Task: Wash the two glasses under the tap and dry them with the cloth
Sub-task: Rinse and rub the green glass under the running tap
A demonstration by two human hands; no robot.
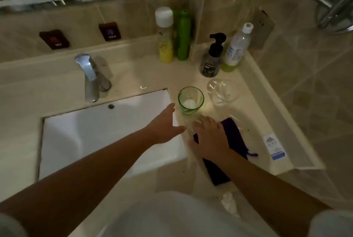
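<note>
Nearest, right hand (209,137) flat, fingers straight, resting on the purple cloth (232,133) on the bench (254,114). Just left, left hand (165,126) spread wide, holding nothing, reaching forward and right. Directly beyond its fingertips, upright green glass (191,100), nearer the left hand; farther right, clear glass (223,91). Tap (88,76) far left.

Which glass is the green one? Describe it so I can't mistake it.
Start at the white sink basin and move to the counter at its right edge. The green-tinted drinking glass stands upright there, just beyond the left hand. Its neighbour, the clear colourless glass, sits farther right.
</note>
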